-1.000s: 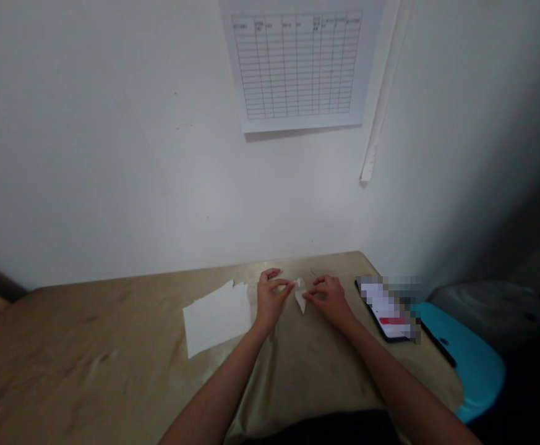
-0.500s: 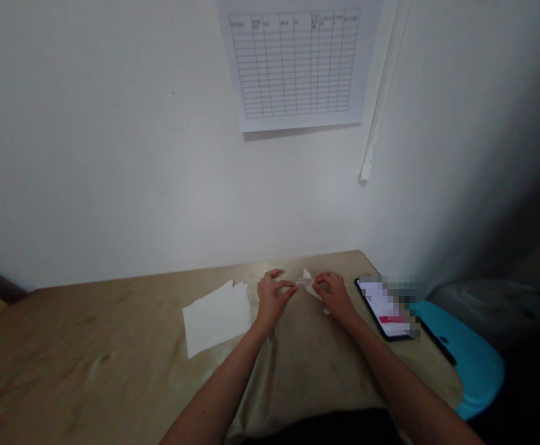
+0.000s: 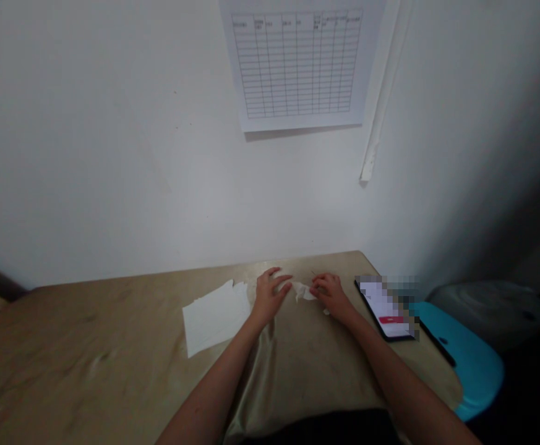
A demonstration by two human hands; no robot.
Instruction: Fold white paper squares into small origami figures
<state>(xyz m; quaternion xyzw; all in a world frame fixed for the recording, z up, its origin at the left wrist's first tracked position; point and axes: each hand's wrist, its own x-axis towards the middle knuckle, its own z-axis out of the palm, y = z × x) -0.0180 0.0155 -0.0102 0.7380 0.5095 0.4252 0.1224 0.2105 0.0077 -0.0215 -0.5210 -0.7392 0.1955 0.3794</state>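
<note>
A small torn piece of white paper lies between my hands, low over the covered table. My right hand has its fingertips closed on the right end of this piece. Just left of the piece, my left hand holds nothing, with thumb and fingers apart. Beside the left wrist a larger white sheet with a ragged upper edge rests flat. A tiny paper scrap sits under the right hand.
A phone with a lit screen lies at the right of the table. The brown, wrinkled table cover reaches the white wall. Beyond the right edge is a turquoise stool or seat. A printed chart hangs on the wall.
My left thumb and forefinger have parted and come away from the small paper piece. The piece has dropped slightly and stays at my right fingertips.
</note>
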